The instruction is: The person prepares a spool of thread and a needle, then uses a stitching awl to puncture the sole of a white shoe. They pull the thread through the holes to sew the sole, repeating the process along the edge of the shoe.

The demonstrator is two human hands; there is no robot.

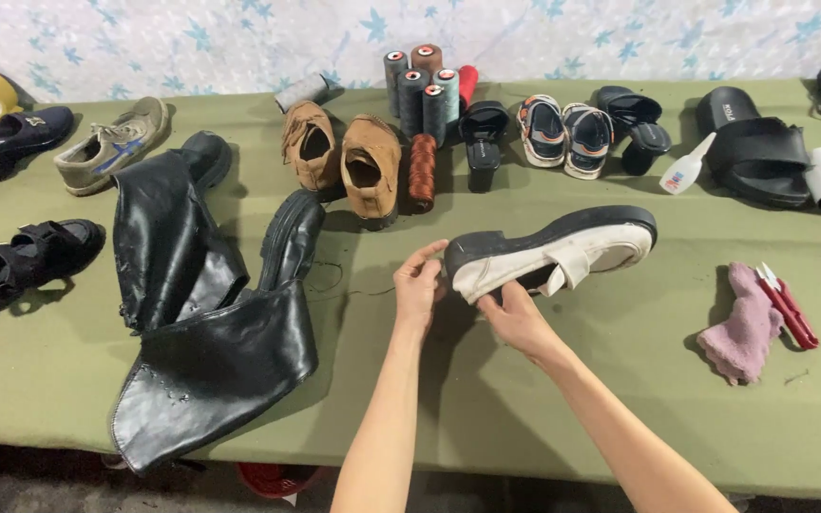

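Both hands grip a white shoe (563, 252) mid-table: left hand (418, 283) pinches its near-left end, right hand (515, 318) cups underneath; the shoe's length runs right and slightly far, beside black boots (201, 304).

The white shoe (563, 255) looks like smooth, faintly shiny leather on a matt black rubbery sole. The 2 tall black boots (203, 313) are glossy, creased leather, scuffed near the lower edge. A matt olive-green cloth covers the bench (544, 399). The tan shoes (344, 157) look soft and napped, like suede. The pink rag (743, 328) is fuzzy cloth. The thread spools (425, 90) appear finely ribbed and matt.
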